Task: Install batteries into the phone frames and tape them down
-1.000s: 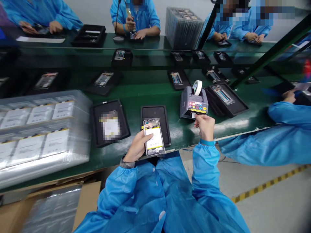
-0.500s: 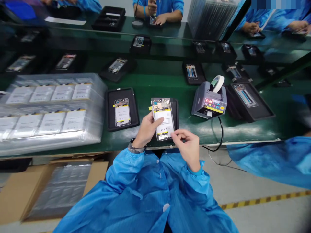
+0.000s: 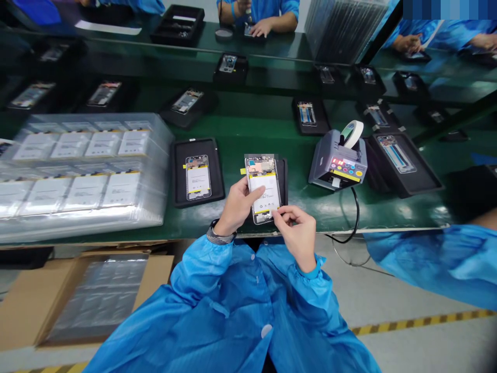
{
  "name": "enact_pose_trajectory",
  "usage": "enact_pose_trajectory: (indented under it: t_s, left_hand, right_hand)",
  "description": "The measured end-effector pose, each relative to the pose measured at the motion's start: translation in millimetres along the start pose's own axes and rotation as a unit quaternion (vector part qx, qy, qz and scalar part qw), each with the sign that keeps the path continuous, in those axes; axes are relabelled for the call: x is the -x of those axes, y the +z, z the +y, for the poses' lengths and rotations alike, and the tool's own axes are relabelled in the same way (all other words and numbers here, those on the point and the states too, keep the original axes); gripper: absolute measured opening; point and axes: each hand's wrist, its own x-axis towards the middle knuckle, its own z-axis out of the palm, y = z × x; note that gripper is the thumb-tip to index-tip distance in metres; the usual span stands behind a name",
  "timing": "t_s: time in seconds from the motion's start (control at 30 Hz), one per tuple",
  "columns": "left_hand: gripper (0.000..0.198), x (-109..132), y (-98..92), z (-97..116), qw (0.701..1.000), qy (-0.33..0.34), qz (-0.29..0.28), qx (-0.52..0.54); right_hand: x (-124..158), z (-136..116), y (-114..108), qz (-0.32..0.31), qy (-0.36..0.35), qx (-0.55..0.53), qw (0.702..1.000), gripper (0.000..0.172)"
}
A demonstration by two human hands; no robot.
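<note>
My left hand [image 3: 236, 208] is closed around the left side of an opened phone [image 3: 268, 199], its thumb lying across the white battery. The phone is tilted, with the circuit board at its top end and a yellow tab sticking out at the left. My right hand [image 3: 298, 230] pinches thumb and forefinger together at the phone's lower right corner. What lies between those fingertips is too small to make out. Behind the phone shows part of a black tray [image 3: 283, 181]. To the left, a second opened phone [image 3: 198, 178] lies in its own black tray [image 3: 179, 194].
A tape dispenser [image 3: 337, 163] with a white tape roll [image 3: 354, 135] stands at right, its cable hanging over the edge. Stacked clear trays of batteries [image 3: 155, 155] fill the left. A cardboard box [image 3: 159, 277] sits below. Another person's sleeve [image 3: 438, 259] reaches in at right.
The view has shifted slightly. My right fingertips have moved a little further onto the phone's lower right corner. My left hand keeps its hold on the phone.
</note>
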Motion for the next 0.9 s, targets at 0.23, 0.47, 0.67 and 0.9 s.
enact_pose_trajectory:
  t_s: [0.23, 0.47, 0.67, 0.9]
  left_hand:
    - [0.052, 1, -1.4, -2, 1.0, -0.02, 0.006, -0.003]
    - [0.053, -1, 1.9, -5, 0.999, -0.034, -0.014, 0.005]
    - [0.066, 7, -2.7, -12, 0.997, -0.043, -0.066, -0.011]
    - [0.091, 34, -34.0, -34, 0.989, -0.075, -0.093, -0.088]
  right_hand:
    - [-7, 10, -9, -0.037, -0.014, 0.086, 0.995, 0.026]
    - [-16, 11, -4, -0.128, 0.079, -0.121, 0.981, 0.052]
    - [-21, 22, 11, -0.079, 0.109, -0.178, 0.975, 0.048]
    - [-26, 46, 20, -0.162, 0.165, -0.142, 0.962, 0.055]
